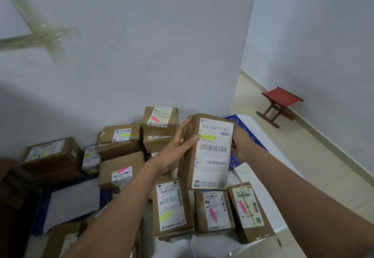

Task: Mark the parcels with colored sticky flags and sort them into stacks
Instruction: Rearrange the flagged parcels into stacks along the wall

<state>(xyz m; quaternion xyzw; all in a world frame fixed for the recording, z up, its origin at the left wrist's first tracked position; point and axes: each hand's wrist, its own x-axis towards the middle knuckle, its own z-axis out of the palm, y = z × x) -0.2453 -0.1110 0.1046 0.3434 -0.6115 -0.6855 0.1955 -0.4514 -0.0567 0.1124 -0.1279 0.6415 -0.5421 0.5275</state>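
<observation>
Brown cardboard parcels lie nearest on the white worktop (261, 136), a yellow-flagged one (171, 207) at 6 o'clock beside two pink-flagged ones (215, 211) (249, 210) toward 5 o'clock. Just above them, lifted clear, the held parcel (207, 152) stands upright at centre with a yellow flag (208, 137) on its white label; the left hand (178, 146) presses straight fingers against its left face, a released grip, while the right hand (239, 145) wraps its right edge in a grasping grip. Farther off, stacked flagged parcels (121, 136) sit against the wall from 9 to 12 o'clock, and a red stool (281, 104) stands on the floor at 2 o'clock.
</observation>
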